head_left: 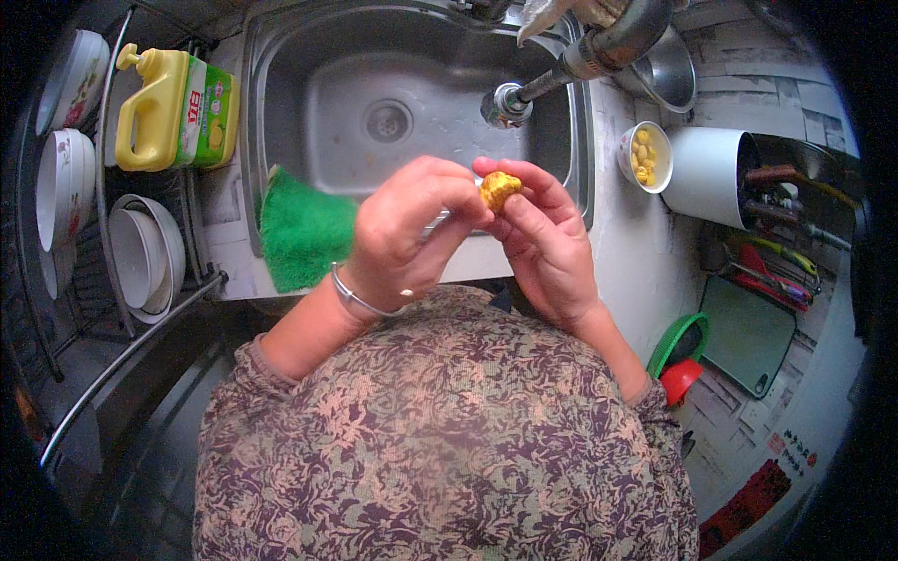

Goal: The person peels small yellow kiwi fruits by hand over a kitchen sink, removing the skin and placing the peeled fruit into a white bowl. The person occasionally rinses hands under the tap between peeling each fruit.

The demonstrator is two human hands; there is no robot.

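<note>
A small, lumpy yellow piece of food (499, 189) is held between my two hands, over the front rim of the steel sink (421, 151). My right hand (551, 245) grips it between thumb and fingers. At its left side the pinched fingertips of my left hand (421, 217) touch or nearly touch it; whether they hold a part of it cannot be seen. A silver bangle (361, 300) is on the left wrist. On the counter to the right, a small white bowl (665, 168) holds several yellow pieces.
Left of my left hand, a green fuzzy cloth (302, 231) lies over the sink's front edge. The faucet (540, 91) reaches over the basin. A yellow detergent jug (158, 109) and racked bowls (144, 259) stand left. A white container (708, 179) and green cutting board (751, 329) are right.
</note>
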